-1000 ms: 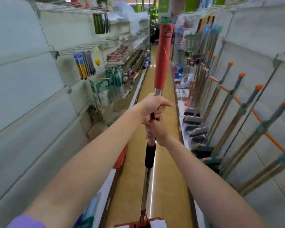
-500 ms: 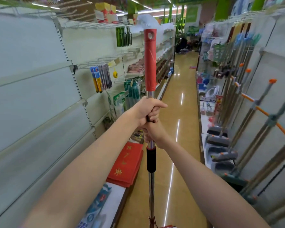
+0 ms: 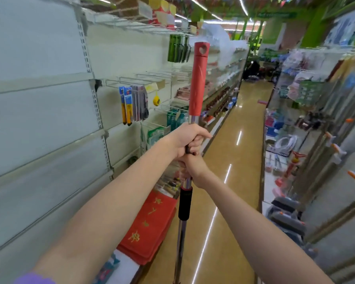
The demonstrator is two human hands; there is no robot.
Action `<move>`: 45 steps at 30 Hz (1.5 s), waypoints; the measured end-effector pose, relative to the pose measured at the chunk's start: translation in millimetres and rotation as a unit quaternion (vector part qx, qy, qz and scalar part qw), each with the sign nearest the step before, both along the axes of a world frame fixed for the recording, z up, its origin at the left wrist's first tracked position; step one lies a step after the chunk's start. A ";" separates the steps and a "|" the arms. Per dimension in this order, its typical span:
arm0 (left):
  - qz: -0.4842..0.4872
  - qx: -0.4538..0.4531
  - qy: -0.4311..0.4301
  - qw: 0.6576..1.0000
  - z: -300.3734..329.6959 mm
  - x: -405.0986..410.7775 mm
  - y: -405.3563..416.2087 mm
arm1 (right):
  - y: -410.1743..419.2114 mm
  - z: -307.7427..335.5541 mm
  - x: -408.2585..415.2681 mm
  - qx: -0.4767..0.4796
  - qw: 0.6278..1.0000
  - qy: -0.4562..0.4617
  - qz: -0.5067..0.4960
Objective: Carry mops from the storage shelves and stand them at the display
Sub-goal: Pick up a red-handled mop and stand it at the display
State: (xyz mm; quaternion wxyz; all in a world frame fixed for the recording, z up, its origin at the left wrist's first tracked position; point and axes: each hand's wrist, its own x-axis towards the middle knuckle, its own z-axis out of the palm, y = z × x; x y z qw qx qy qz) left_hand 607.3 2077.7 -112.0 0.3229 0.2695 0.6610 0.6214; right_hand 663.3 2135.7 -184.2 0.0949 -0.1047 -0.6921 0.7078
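Observation:
I hold one mop [image 3: 197,83] upright in front of me in a shop aisle. It has a red top grip with a hanging hole, a steel pole and a black collar lower down. My left hand [image 3: 188,138] is closed round the pole just under the red grip. My right hand [image 3: 193,168] grips the pole directly below it, above the black collar. The mop's head is out of view below the frame. Several other mops [image 3: 334,152] with orange-tipped handles lean against the right-hand wall, their grey heads [image 3: 285,214] on the low shelf.
White shelving [image 3: 49,111] runs along my left, with hanging tools [image 3: 131,103] and red mats [image 3: 152,224] on its base. Stocked shelves [image 3: 295,95] line the right side. The glossy tan floor [image 3: 234,160] of the aisle stretches ahead between them.
My view has lifted and swung left along the aisle. The mop has gone from tilted right to nearly upright. The leaning mops have slid toward the right edge. Both hands keep the same grip.

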 end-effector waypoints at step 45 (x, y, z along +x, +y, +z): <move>0.542 0.000 0.049 0.839 83.3 -277.0 44.6 | 41.7 75.1 -369.3 0.021 0.895 0.041 0.444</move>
